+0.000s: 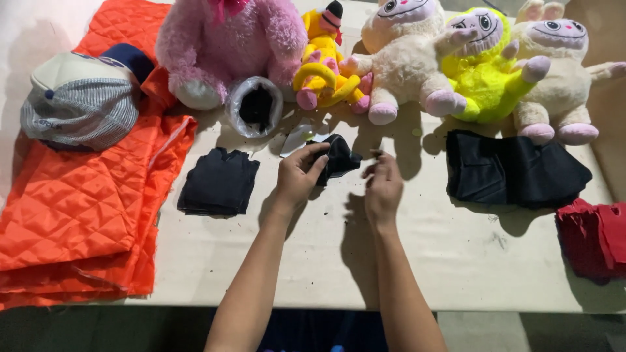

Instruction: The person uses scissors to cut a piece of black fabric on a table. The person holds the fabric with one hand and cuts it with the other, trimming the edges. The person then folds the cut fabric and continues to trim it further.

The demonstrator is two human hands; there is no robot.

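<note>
My left hand [298, 177] grips a small black fabric piece [339, 156] just above the pale table [313, 261]. My right hand [383, 186] is beside it, fingers pinched together near the fabric's right edge; whether it holds a bit of thread or cloth I cannot tell. A folded stack of black fabric [219, 181] lies left of my left hand. A larger black fabric pile [515, 171] lies to the right.
Orange quilted fabric [85, 195] covers the left side, with a striped cap [81, 104] on it. A pink plush toy [225, 45], a yellow toy [324, 65], cream plush toys [407, 58] and a neon-yellow one [486, 72] line the back. Red cloth [596, 238] sits at the right edge.
</note>
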